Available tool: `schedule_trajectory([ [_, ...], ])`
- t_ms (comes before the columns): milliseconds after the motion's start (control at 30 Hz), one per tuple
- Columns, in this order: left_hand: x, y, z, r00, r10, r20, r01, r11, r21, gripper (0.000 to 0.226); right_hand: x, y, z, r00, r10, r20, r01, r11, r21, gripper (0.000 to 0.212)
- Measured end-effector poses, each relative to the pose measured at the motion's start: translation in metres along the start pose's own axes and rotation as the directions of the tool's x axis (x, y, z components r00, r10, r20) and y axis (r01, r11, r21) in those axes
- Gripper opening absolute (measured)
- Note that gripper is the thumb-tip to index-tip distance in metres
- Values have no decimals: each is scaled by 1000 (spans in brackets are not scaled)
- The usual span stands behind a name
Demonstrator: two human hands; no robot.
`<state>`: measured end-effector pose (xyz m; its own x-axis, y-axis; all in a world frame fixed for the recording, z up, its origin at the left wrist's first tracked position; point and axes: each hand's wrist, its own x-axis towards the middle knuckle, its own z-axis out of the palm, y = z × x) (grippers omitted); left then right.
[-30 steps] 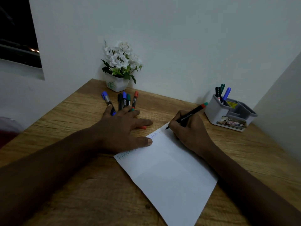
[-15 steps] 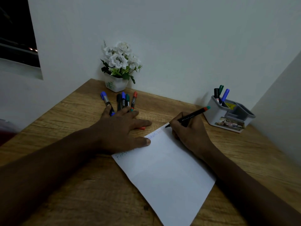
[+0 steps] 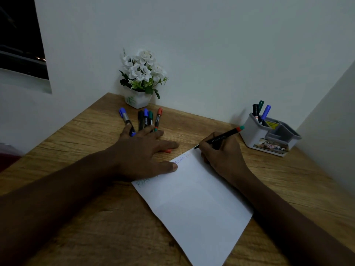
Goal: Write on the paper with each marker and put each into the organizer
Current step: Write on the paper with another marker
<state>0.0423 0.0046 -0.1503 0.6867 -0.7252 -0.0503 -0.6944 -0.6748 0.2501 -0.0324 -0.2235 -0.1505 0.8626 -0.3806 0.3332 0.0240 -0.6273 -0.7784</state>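
The table [image 3: 80,135] was wood with a grainy, dull top. The paper [image 3: 196,208] was white, smooth and not shiny, with soft folds. The organizer [image 3: 255,135] near the far right corner was smooth plastic. The markers [image 3: 145,120] by the far edge were slightly shiny plastic. The pot [image 3: 137,99] looked glossy.

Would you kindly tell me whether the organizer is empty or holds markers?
Not empty: the organizer holds a black marker, a green marker and a blue marker standing in its tall compartment.

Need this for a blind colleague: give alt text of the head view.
The right hand writes with a black marker on the paper, which the left hand steadies. Loose markers lie beyond that hand; three stand in the organizer.
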Motion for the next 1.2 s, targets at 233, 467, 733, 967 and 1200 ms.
schedule_trajectory([
  [233, -1, -3, 1, 960, 8, -280, -54, 986, -157, 66, -7, -5, -14, 1000, -15, 21, 2, 859, 512, 12],
  [467, 2, -9, 1, 900, 22, -435, -88, 987, -133, 20, -18, -12, -13, 971, -48, 236, -111, 782, 613, 34],
  [733, -4, 1, -6, 787, -28, -616, -284, 871, -402, 23, -27, -22, -15, 951, -181, 251, 38, 873, 486, 23],
  [967, -9, 6, -8, 788, 48, -613, -368, 836, -407, 23, -28, -26, -15, 957, -151, 248, -9, 837, 547, 17],
  [1200, -12, 11, -8, 813, 112, -571, -424, 787, -449, 22, -32, -27, -10, 945, -132, 298, -75, 802, 592, 21],
])
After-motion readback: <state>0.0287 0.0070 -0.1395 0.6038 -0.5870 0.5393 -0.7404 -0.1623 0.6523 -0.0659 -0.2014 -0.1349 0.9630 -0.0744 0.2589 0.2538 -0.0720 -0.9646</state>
